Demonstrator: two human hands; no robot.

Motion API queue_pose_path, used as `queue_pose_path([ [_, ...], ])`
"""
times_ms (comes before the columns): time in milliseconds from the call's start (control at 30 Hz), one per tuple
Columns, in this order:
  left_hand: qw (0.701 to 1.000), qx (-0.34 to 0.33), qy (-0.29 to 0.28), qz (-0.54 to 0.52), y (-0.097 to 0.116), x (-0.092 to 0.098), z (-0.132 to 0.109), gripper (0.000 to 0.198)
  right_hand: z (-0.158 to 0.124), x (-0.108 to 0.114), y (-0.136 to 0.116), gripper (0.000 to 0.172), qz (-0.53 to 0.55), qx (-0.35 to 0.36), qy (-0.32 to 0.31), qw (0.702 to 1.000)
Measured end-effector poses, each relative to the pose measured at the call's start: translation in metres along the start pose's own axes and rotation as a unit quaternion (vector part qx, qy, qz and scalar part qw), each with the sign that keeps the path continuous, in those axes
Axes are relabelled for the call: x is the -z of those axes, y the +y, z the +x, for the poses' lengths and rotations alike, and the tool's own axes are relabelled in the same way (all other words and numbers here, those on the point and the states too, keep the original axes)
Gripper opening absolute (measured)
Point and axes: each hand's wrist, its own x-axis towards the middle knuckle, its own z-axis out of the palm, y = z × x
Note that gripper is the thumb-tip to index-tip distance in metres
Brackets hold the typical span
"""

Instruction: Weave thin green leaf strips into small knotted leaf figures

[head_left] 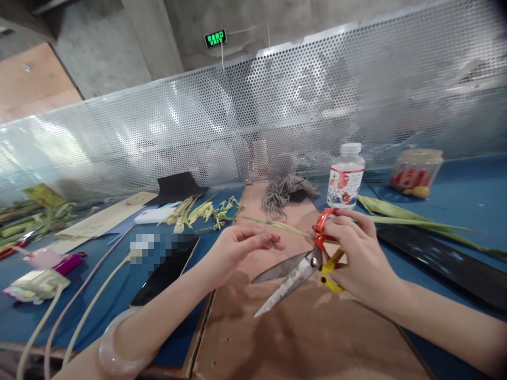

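My right hand [356, 258] is wrapped round a pair of scissors [291, 272] with one red and one yellow handle. The blades are slightly apart and point down to the left. Close by, the thumb and fingers of my left hand [249, 245] are pinched together near the scissors' upper blade. Something tiny may be between those fingertips, but I cannot make it out. A narrow green-yellow leaf strip [285, 226] runs behind the fingertips towards the red handle. Whether either hand grips it I cannot tell.
Grey yarn [287, 192] lies at the back of the wooden board [237, 338], beside a labelled bottle [346, 177]. Right are green husks [412, 216], a black slab [443, 258] and a jar [415, 169]; left are a phone [166, 277], cables and dried plants [194, 214]. Perforated metal [190, 126] stands behind.
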Motion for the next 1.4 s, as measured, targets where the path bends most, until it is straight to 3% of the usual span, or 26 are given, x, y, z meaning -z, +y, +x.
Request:
queue_pose_path([
  [133, 0.998, -0.021, 0.035, 0.037, -0.002, 0.002, 0.002, 0.017, 0.001, -0.001, 0.000, 0.040, -0.018, -0.006, 0.002, 1.000],
  [300, 0.991, -0.038, 0.089, 0.097, 0.000, 0.002, 0.003, 0.017, 0.004, -0.001, -0.001, 0.038, -0.037, 0.014, 0.049, 0.998],
  [433, 0.983, -0.064, 0.118, 0.121, -0.003, 0.003, 0.003, 0.020, 0.004, -0.003, -0.003, 0.039, -0.045, 0.010, 0.042, 0.998],
  [700, 0.939, -0.156, 0.199, 0.234, 0.003, -0.005, -0.006, 0.019, 0.000, -0.013, -0.013, 0.034, 0.067, -0.194, 0.000, 0.979],
  [900, 0.942, -0.136, 0.160, 0.261, 0.007, -0.006, -0.007, 0.006, 0.005, -0.011, -0.018, 0.029, 0.142, -0.307, -0.022, 0.941],
  [1067, 0.940, -0.115, 0.148, 0.286, 0.011, -0.008, -0.007, 0.013, 0.006, -0.013, -0.016, 0.030, 0.195, -0.364, -0.036, 0.910],
  [1200, 0.936, -0.127, 0.134, 0.299, 0.008, -0.007, -0.006, 0.012, 0.004, -0.016, -0.012, 0.027, 0.222, -0.375, -0.025, 0.900],
  [1400, 0.942, -0.123, 0.174, 0.260, 0.002, -0.003, -0.003, 0.021, 0.003, -0.017, -0.013, 0.022, 0.229, -0.363, -0.019, 0.903],
])
